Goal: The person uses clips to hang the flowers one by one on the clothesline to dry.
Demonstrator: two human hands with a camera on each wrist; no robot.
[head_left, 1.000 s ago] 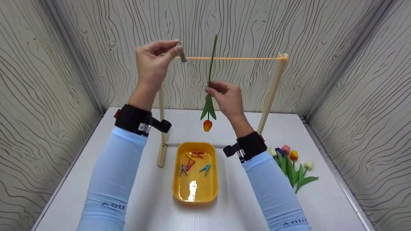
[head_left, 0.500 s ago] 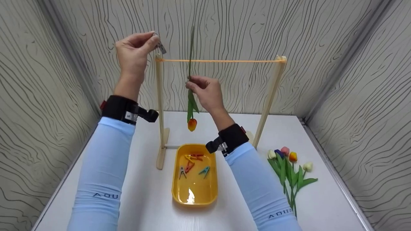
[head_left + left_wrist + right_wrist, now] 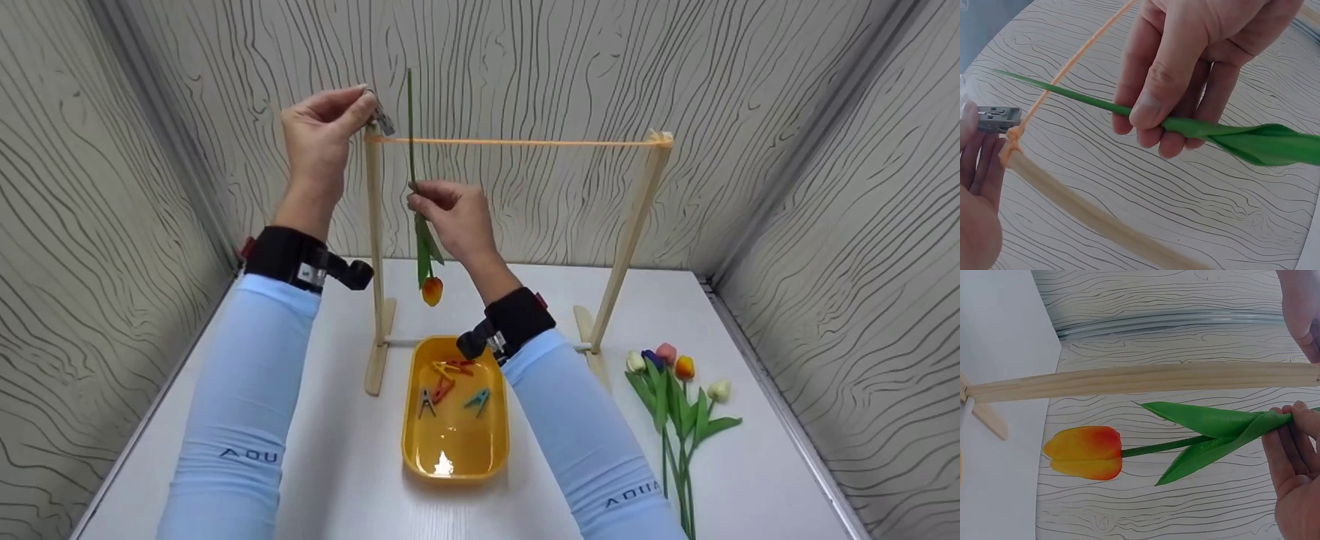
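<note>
My left hand (image 3: 319, 139) pinches a grey clothespin (image 3: 384, 121) by the left end of the orange string (image 3: 525, 142), which is tied between two wooden posts. In the left wrist view the clothespin (image 3: 999, 118) lies beside the string's knot. An orange-yellow artificial tulip (image 3: 431, 291) hangs head down from my right hand (image 3: 457, 217), which pinches its green stem just above the leaves. The upper stem (image 3: 411, 112) crosses the string near the left post. In the right wrist view the bloom (image 3: 1086, 453) and leaves (image 3: 1202, 424) show in full.
A yellow tray (image 3: 455, 469) holding several coloured clothespins stands on the white table (image 3: 555, 450). Several more artificial tulips (image 3: 679, 397) lie to the right. The left post (image 3: 375, 240) and right post (image 3: 630, 240) rise from wooden feet.
Both hands have moved left along the string, the right one carrying the tulip. The left hand, with the clothespin, is now at the left post and slightly lower than half a second ago.
</note>
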